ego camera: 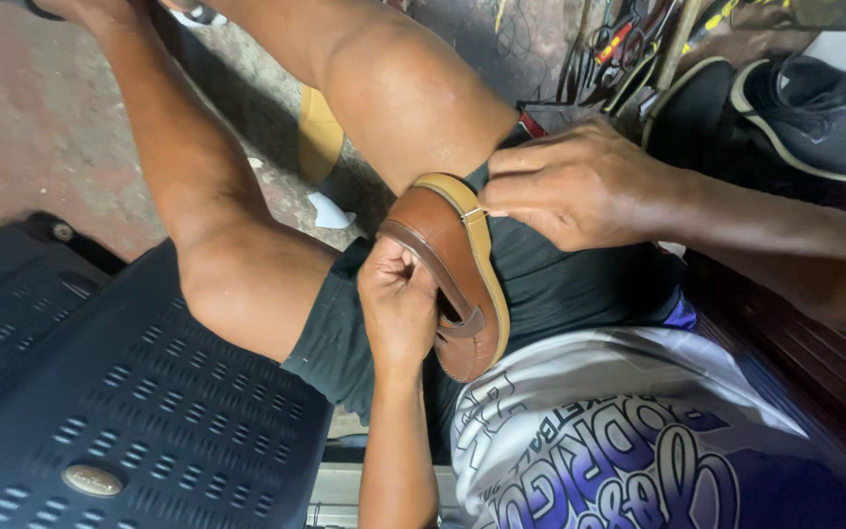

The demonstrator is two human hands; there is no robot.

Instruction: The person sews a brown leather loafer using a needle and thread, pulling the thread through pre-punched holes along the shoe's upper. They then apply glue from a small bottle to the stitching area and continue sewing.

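— The left hand (399, 299) gripped the brown shoe (447, 279) on the lap?
— Yes — the right hand (570, 181) pinched a needle (barely visible) at its sole; a slip could prick fingers.

Brown shoe (440, 257) with tan sole, dark green shorts (550, 284), white-and-purple shirt (638, 431), dark blue perforated chair (129, 392)

Dark plastic chair (129, 392); black shoes (815, 113); perhaps tools (619, 44)

Shoe (443, 257) on its edge on the lap, left hand (396, 304) just left of it, right hand (580, 181) at its upper rim. Plastic chair (100, 392) far left. Tools (619, 49) and more shoes (785, 108) behind, upper right.
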